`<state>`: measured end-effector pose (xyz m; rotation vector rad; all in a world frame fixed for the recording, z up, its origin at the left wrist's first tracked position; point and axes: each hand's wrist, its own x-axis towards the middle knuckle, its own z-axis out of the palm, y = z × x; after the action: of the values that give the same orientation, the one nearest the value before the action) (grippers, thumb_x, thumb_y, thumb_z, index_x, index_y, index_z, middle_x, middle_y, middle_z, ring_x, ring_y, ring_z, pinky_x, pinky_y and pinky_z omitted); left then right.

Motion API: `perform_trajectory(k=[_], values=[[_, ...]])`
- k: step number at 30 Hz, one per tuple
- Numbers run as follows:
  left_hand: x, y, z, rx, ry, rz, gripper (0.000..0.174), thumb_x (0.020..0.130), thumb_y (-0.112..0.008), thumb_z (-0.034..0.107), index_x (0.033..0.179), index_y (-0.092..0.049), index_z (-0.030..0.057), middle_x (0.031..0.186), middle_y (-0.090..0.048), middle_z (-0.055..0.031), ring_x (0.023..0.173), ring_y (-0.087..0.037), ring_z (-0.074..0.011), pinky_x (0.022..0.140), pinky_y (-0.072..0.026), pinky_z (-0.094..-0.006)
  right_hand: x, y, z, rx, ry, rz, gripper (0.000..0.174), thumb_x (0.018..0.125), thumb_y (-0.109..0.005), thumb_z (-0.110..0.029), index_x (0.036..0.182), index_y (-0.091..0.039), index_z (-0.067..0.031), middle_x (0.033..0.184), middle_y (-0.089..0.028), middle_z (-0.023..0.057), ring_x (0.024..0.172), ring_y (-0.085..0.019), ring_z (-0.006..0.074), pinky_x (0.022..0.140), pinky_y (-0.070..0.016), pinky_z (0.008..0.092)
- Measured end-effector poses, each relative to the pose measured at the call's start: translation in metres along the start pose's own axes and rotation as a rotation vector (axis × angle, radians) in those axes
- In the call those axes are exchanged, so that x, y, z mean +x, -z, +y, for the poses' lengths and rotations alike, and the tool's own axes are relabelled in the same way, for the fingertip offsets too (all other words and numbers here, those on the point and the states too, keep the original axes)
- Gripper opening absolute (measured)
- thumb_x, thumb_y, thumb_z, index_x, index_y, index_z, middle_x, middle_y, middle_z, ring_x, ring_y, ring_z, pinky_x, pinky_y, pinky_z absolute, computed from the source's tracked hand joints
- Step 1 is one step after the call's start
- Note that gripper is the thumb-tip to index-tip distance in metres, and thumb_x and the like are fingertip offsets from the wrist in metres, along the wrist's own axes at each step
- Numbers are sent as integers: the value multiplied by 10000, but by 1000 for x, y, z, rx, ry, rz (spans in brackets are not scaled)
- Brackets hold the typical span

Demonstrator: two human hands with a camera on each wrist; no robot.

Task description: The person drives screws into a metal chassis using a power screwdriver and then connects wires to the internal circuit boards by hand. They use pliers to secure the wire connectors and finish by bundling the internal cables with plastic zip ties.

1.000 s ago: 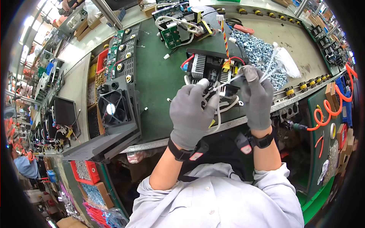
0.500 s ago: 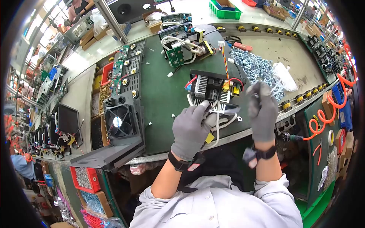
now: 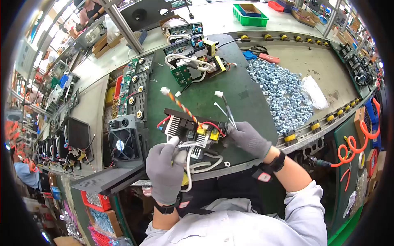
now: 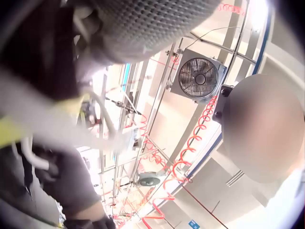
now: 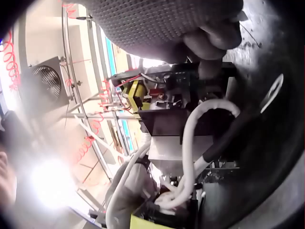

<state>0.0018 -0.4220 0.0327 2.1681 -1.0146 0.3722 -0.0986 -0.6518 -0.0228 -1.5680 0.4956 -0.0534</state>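
A black circuit assembly (image 3: 180,117) with finned metal heat sinks (image 3: 175,126) lies tilted near the bench's front edge. My gloved left hand (image 3: 164,174) pinches the white cables (image 3: 188,144) on its near side. At the assembly's right end, my gloved right hand (image 3: 250,141) holds thin white cable ties (image 3: 223,110), their ends pointing up beside a black wire with a white connector (image 3: 219,94). Twisted coloured wires (image 3: 182,107) rise from the assembly to the upper left. In the right wrist view, curled fingers (image 5: 212,43) are at the board's edge, above a thick white cable (image 5: 189,148).
A black fan housing (image 3: 125,141) stands to the left, beside a slotted panel (image 3: 137,88). More wired boards (image 3: 191,61) sit farther back. To the right are a heap of small metal parts (image 3: 279,88), a white bag (image 3: 314,92) and a red-handled tool (image 3: 269,58).
My right hand has come back leftward to the assembly with the cable ties. The assembly has shifted left and toward me in view, and its twisted wires now lean left. My left hand moved with it.
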Motion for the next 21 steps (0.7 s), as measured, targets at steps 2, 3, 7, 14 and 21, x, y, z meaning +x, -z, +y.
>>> perform_trajectory(k=[2, 3, 7, 14, 21], values=[[-4, 2, 2, 182, -34, 26, 369, 756, -735, 9, 1120, -677, 32, 956, -601, -120, 817, -614, -267, 702, -502, -358, 14, 14, -25, -58, 1, 35, 367, 1002, -519, -327, 887, -644, -1, 673, -615, 3, 599, -529, 76, 607, -449, 261], [-9, 0, 6, 289, -47, 37, 378, 761, -730, 15, 1134, -671, 35, 988, -603, -135, 858, -613, -303, 740, -503, -390, 21, 25, -48, -127, -38, 156, 364, 994, -532, -323, 874, -633, 6, 682, -610, 1, 598, -517, 75, 622, -450, 256], [-31, -15, -5, 308, 62, 114, 445, 774, -721, 52, 1206, -619, 17, 1028, -579, -175, 961, -564, -358, 842, -464, -443, 103, 79, -52, -48, 318, 339, 265, 907, -630, -281, 950, -660, -21, 731, -630, 43, 692, -569, 106, 684, -474, 255], [-37, -16, -14, 243, 12, 123, 404, 848, -648, 133, 1223, -593, -7, 1045, -574, -184, 957, -532, -352, 851, -436, -441, 174, 41, -76, -887, 526, 385, 388, 799, -716, -327, 1116, -709, -104, 1163, -633, 153, 1006, -645, 319, 865, -496, 394], [-35, -19, -15, 206, 14, 158, 445, 751, -653, 106, 1192, -638, 49, 1014, -593, -119, 902, -554, -295, 826, -427, -409, 171, 50, -74, -809, 518, 250, 263, 815, -722, -296, 986, -746, -98, 932, -616, 94, 856, -640, 273, 761, -486, 371]])
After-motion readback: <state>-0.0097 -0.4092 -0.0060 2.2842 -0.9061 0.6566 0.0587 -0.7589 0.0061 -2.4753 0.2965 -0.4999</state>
